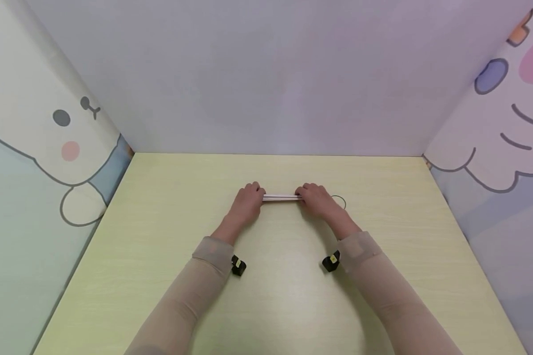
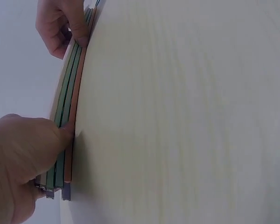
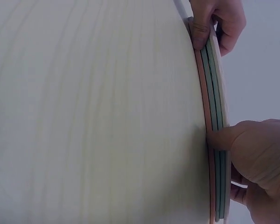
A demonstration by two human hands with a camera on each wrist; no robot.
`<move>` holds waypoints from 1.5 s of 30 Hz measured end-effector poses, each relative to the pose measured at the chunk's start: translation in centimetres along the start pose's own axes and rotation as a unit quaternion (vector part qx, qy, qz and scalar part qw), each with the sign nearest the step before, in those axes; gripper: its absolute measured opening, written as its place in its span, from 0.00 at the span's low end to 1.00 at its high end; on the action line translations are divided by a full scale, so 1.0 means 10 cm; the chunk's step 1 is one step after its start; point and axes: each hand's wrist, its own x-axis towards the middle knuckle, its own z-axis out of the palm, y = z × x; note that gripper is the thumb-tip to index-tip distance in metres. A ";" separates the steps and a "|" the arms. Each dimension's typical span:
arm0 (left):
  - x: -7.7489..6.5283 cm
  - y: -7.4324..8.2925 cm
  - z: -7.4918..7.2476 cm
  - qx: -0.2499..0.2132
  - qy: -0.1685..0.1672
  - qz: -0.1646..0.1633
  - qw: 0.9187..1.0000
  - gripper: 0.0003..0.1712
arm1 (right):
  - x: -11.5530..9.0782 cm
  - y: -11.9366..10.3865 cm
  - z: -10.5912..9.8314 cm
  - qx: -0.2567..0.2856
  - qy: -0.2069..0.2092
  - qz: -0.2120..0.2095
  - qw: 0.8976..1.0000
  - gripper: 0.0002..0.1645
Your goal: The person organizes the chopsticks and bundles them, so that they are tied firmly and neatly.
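Observation:
Both hands hold a narrow bundle of thin flat strips (image 1: 281, 197) lying crosswise near the back of the table. My left hand (image 1: 247, 203) grips its left end, and my right hand (image 1: 316, 201) its right part. In the left wrist view the stacked strips (image 2: 72, 88) are orange, green and pale, with uneven ends sticking out past the left hand (image 2: 23, 154). The right wrist view has the right hand's (image 3: 263, 158) thumb on the near orange strip, its fingers behind the bundle. A thin dark cord loop (image 1: 345, 201) shows beyond the right hand.
The pale wooden table (image 1: 284, 296) meets a plain wall (image 1: 275, 79) at the back. Cartoon-printed panels (image 1: 26, 98) stand at either side. Small black wrist cameras (image 1: 238, 265) show beside both sleeves.

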 end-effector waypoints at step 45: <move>-0.09 -0.06 0.02 0.000 0.109 -0.062 0.992 0.14 | 0.01 -0.01 0.06 -0.006 0.063 -0.020 0.998 0.08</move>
